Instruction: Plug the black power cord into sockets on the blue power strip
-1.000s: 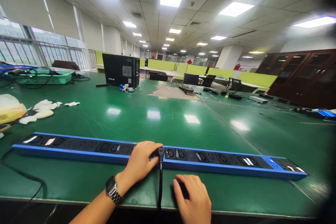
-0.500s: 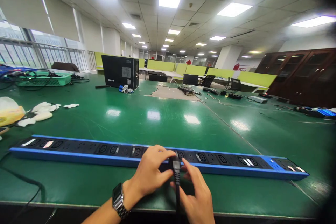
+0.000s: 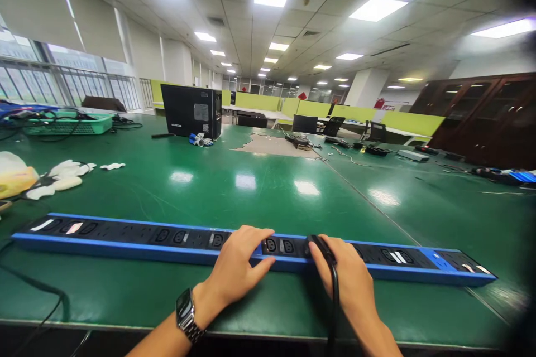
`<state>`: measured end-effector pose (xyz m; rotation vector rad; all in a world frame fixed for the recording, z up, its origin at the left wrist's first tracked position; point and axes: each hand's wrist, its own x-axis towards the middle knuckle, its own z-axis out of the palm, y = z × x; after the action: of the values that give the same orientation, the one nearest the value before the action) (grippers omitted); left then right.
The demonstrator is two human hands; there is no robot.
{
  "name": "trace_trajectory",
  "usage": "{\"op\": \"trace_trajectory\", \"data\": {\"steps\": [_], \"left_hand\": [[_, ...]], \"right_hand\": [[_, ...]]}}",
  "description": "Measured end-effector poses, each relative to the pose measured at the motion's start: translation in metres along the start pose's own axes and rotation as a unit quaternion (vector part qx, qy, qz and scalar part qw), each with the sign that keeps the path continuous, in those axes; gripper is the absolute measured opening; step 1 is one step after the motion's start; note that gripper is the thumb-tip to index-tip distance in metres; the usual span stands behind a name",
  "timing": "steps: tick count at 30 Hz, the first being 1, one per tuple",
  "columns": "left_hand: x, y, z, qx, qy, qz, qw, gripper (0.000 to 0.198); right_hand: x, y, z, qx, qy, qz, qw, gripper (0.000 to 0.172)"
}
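A long blue power strip (image 3: 167,254) with black sockets lies across the near part of the green table. My right hand (image 3: 349,276) grips the black plug (image 3: 320,246) of a power cord (image 3: 334,301), right of the strip's middle. The plug is at the socket row; whether it sits in a socket is hidden by my fingers. The cord hangs down towards the table's near edge. Over the strip's middle my left hand (image 3: 240,262) rests with thumb and fingers apart, holding nothing. Two sockets show bare between the hands. A metal-band watch (image 3: 186,315) is on my left wrist.
Behind stand a black computer case (image 3: 190,111) and blue-white gloves (image 3: 201,139). At left are a green basket (image 3: 71,124) of cables and white gloves (image 3: 62,175). A loose cable (image 3: 37,284) runs by the strip's left end. Electronic parts (image 3: 301,142) lie further back.
My right hand has moved right along the strip with the plug, away from my left hand. The plug has left my left fingers, which stay near the same place, now spread.
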<state>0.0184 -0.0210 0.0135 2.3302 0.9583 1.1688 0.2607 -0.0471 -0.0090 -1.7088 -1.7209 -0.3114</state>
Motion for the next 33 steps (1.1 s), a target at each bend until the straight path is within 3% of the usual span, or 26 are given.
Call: {"op": "trace_trajectory", "data": {"steps": [7, 14, 18, 20, 22, 25, 27, 33], "left_hand": [[0.002, 0.002, -0.001, -0.005, 0.0, -0.005, 1.0, 0.035], [0.003, 0.004, 0.005, -0.012, 0.001, -0.006, 1.0, 0.032], [0.01, 0.009, 0.018, -0.003, -0.015, 0.006, 1.0, 0.032], [0.016, 0.014, 0.027, 0.015, -0.039, 0.012, 0.999, 0.036], [0.024, 0.02, 0.038, 0.042, -0.074, 0.03, 0.996, 0.044], [0.037, 0.027, 0.056, 0.089, -0.116, 0.056, 0.988, 0.051], [0.044, 0.029, 0.067, 0.112, -0.128, 0.055, 0.984, 0.046], [0.046, 0.022, 0.08, 0.147, -0.111, 0.071, 0.98, 0.028]], "right_hand": [[0.004, -0.012, -0.003, -0.04, -0.02, -0.028, 0.999, 0.034], [-0.014, -0.002, 0.011, -0.025, 0.055, -0.05, 0.997, 0.037], [-0.036, 0.005, 0.022, -0.065, 0.065, -0.004, 0.996, 0.059], [-0.051, 0.006, 0.025, -0.087, 0.07, 0.009, 0.994, 0.077], [-0.066, 0.005, 0.026, -0.1, 0.078, 0.018, 0.992, 0.084], [-0.079, 0.002, 0.025, -0.097, 0.084, 0.033, 0.991, 0.078], [-0.08, 0.0, 0.023, -0.09, 0.087, 0.047, 0.991, 0.076], [-0.074, -0.006, 0.019, -0.091, 0.128, 0.067, 0.985, 0.069]]}}
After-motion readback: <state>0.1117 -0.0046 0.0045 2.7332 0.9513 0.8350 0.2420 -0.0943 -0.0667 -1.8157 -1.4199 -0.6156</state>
